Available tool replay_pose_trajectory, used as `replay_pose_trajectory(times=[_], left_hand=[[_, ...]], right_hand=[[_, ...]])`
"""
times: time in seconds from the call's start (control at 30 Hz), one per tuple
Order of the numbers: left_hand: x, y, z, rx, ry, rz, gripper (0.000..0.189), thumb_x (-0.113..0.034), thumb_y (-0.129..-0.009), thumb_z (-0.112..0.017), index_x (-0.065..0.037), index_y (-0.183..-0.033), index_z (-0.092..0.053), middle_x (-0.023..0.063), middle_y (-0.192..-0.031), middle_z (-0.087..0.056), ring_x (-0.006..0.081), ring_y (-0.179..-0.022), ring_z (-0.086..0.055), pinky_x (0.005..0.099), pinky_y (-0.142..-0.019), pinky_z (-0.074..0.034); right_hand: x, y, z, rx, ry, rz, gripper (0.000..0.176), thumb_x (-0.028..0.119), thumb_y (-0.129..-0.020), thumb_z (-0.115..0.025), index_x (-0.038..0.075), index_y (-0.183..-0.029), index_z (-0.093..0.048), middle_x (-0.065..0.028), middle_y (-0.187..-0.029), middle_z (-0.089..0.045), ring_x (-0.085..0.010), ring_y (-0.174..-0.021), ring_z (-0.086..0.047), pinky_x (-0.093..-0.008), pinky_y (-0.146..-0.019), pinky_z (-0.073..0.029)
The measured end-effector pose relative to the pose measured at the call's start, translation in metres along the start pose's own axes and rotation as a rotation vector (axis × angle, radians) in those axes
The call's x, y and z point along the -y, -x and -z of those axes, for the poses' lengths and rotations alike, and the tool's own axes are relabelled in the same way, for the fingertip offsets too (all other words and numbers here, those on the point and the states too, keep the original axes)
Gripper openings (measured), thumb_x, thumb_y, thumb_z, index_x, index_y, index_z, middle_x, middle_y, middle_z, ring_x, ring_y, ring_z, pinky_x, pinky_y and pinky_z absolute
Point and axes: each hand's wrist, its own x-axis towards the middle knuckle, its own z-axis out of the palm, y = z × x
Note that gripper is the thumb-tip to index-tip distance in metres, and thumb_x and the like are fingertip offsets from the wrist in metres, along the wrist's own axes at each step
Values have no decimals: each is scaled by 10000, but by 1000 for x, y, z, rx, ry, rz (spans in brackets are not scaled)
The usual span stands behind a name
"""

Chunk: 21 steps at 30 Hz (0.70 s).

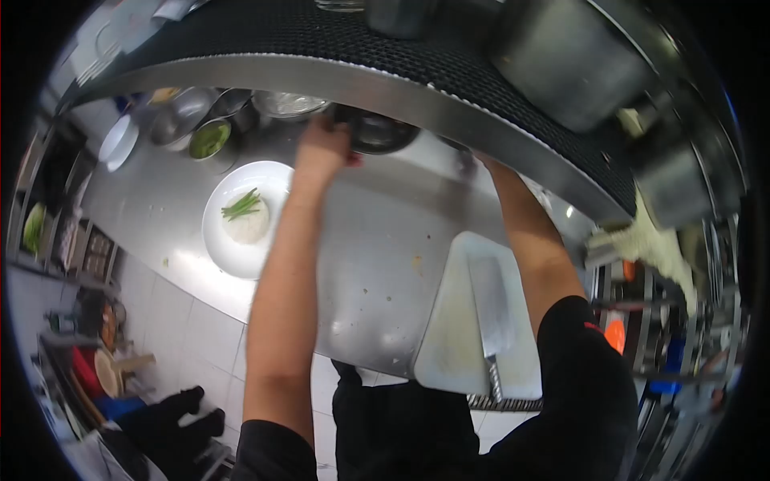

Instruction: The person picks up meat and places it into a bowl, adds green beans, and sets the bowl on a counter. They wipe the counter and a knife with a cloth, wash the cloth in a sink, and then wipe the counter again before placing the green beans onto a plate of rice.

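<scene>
Right of the left hand, grip unclear, sits a round, glossy dark pan, heading unreadable. Steel shelving hides the right hand.

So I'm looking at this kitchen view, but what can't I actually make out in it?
In the head view:
- Right hand: hidden behind the overhead shelf; the right forearm shows.
- Left hand: blurred, so its grip is unclear.
- Dark round pan: partly covered by the shelf, its contents unclear.
- Metal container on the shelf: cut off by the top edge.
- Specks on the counter: too small to identify.
</scene>
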Motion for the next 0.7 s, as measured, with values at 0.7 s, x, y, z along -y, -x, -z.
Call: replay_pose_trajectory(times=[0.7], left_hand=[[86,11,-78,104,-475,285,400,-259,-914,-642,83,-1117,-601,252,-1002,-725,399,-1016,-711,473,-883,-567]], right_hand=[[-112,133,48,-83,489,61,593,579,-946,-571,174,-1378,-604,-169,-1274,-664,-399,-1224,-586,-529,-1004,-481]])
